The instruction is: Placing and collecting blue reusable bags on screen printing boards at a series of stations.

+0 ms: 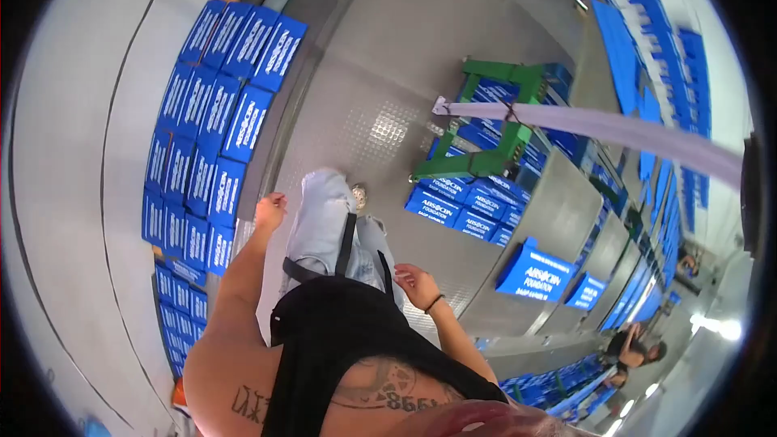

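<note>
"Closest in?"
"Right hand (416, 285), just right of centre: fingers half bent and apart, nothing visible in the grasp, beside pale jeans (320, 218) with a black strap (346, 243)."
"And the left hand (271, 210)?"
"Left of centre, between jeans and stack. Fingers curled narrow; can't tell whether around anything."
"Which stack?"
"Blue boxes (244, 123), piled in columns from middle left to upper left, near the left hand."
"Farther out?"
"Right of centre, a green frame (484, 163) amid more blue cartons (430, 205), joined by a lilac band (607, 118) reaching toward the right edge."
"Farthest?"
"Lower right, a person (635, 350), well apart."
</note>
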Tool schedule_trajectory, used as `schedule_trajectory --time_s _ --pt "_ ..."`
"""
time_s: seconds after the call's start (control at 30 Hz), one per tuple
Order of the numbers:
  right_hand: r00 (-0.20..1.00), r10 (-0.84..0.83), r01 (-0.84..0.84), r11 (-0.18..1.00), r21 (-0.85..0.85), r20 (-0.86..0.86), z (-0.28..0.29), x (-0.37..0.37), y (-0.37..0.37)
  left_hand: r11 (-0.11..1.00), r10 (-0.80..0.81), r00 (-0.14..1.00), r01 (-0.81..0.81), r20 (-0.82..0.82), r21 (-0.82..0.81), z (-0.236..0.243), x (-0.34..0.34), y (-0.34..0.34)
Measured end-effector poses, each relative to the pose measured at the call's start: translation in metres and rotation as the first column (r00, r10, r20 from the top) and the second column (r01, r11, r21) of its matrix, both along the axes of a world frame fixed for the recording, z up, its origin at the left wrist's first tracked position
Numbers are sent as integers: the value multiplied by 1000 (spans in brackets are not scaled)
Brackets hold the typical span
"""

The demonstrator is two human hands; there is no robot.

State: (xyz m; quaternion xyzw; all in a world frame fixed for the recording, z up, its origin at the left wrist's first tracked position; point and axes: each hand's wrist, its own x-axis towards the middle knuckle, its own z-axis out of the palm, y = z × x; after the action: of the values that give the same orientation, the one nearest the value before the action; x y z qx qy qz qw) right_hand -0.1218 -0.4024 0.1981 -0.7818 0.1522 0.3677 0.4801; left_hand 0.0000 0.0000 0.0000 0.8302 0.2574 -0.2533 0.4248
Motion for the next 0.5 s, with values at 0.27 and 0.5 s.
schedule_trajectory --time_s 0.27,0.5 --pt "957 -267 280 952 -120 115 71 -89 23 898 -399 874 434 276 -77 37 71 -50" --pt "710 -531 629 773 -78 463 98 -150 -19 600 -638 714 696 288 -396 112 21 -233"
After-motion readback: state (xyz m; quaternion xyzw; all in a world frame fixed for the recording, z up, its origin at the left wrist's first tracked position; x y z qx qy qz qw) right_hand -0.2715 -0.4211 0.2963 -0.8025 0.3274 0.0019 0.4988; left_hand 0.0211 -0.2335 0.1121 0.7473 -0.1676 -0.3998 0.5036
